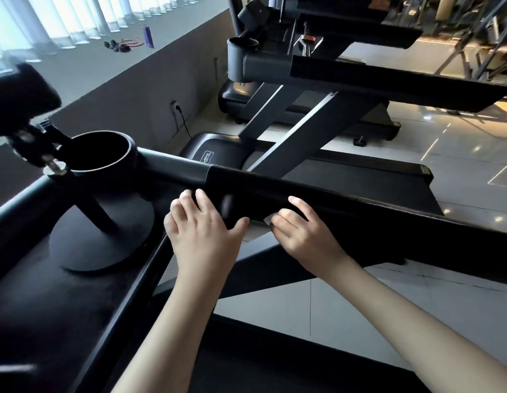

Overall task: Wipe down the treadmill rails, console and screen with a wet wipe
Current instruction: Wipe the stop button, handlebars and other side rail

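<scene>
1. Rail (374, 211): black padded treadmill handrail, running from 9 o'clock down toward 4 o'clock across the middle of the view.
2. Left hand (202, 236): at centre, gripping the rail; fingers (202, 201) laid over its top, thumb hooked beneath.
3. Right hand (300, 232): just beside the left, toward 3 o'clock; fingers clenched on the wet wipe, forefinger stretched along the rail's face.
4. Wet wipe (267, 221): white, mostly hidden; one corner shows between the right hand and the rail's lower edge, touching both.
5. Cup holder (105, 153): round, black, at the rail's 9 o'clock end.
6. Second treadmill (360, 72): at 1 o'clock, well apart, standing on the tiled floor (459, 154).
7. Ledge (85, 66): at 11 o'clock, below the windows; carries a purple bottle (148, 36).
8. Wall socket (173, 107): at 10 o'clock, cable plugged in.
</scene>
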